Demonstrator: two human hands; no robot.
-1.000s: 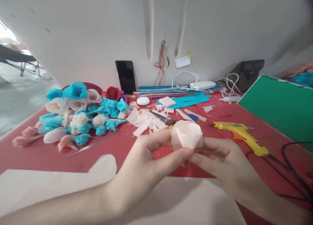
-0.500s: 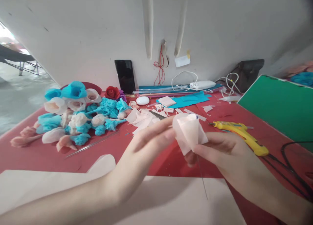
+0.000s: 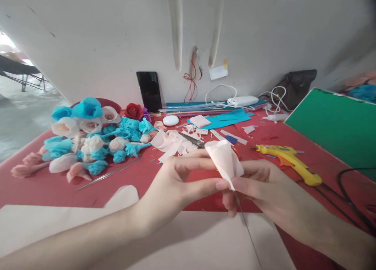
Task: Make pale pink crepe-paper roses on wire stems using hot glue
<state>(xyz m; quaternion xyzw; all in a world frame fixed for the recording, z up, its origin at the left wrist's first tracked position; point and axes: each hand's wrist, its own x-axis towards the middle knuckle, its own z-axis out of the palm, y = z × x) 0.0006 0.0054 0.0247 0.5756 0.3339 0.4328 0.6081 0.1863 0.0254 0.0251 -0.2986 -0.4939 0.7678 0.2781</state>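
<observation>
Flower (image 3: 223, 158) is held above surface (image 3: 53, 188), well in from its left edge. Left hand (image 3: 173, 189) is back pinching flower's base alongside right hand (image 3: 270, 188), likely steadying its shape.

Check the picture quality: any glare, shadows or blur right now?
Head view: glare whitens the upper left edge, and the upper right corner goes dark; head view: a soft shadow lies on the pale sheet below the left hand; head view: the blue and pink items at the far right look blurred.
</observation>
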